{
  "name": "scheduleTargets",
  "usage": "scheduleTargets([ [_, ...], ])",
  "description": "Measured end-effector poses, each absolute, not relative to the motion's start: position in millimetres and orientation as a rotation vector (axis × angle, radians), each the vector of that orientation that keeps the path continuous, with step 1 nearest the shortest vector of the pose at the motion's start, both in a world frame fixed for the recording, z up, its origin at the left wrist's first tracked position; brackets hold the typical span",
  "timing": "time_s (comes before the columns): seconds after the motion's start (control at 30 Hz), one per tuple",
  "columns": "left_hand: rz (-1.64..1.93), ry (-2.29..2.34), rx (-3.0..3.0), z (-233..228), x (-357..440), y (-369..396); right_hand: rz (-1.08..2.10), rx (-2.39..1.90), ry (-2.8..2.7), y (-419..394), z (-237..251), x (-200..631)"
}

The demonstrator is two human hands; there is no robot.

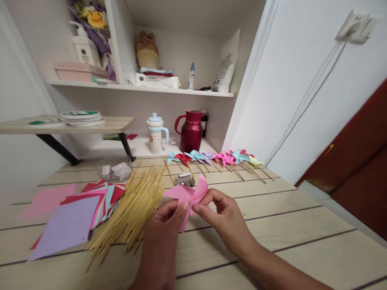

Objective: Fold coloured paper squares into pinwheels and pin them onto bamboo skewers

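Between both hands, above the table, is a pink paper pinwheel (193, 192) with its blades folded in. My left hand (166, 221) pinches it near the centre with thumb and fingers. My right hand (223, 215) is closed on its right blade, thumb against forefinger. Just behind it stands a small open box (185, 180) with shiny metal bits inside. A heap of thin wooden sticks (133, 209) lies left of my left hand. Further left are coloured paper squares (69, 225), purple on top. Whether the pinwheel has a pin in it is hidden by my fingers.
Several finished pinwheels on sticks (225, 158) lie in a row along the table's back. Behind them stand a red jug (192, 131) and a lidded cup (155, 135). A clear container with small boxes (121, 171) sits back left, near a small raised stand (115, 125) holding tape rolls (83, 117).
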State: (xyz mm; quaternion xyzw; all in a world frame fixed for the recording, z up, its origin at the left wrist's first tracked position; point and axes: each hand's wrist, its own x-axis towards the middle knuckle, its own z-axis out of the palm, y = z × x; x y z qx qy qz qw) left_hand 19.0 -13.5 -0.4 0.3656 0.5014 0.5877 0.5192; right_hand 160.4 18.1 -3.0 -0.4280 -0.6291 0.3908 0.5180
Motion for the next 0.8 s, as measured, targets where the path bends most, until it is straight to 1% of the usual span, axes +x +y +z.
scheduleTargets([
  [0.33, 1.440, 1.232, 0.866, -0.1, 20.4, -13.5, 0.920, -1.030, -1.501, 18.6, -3.5, 159.9],
  [0.6, 1.406, 1.245, 0.900, 0.9, 20.9, -11.8, 0.921, -1.051, -1.499, 18.9, -3.5, 160.2],
  [0.8, 1.358, 1.340, 0.914, 1.4, 18.3, -9.9, 0.926, -1.056, -1.558, 15.9, 0.1, 156.4],
])
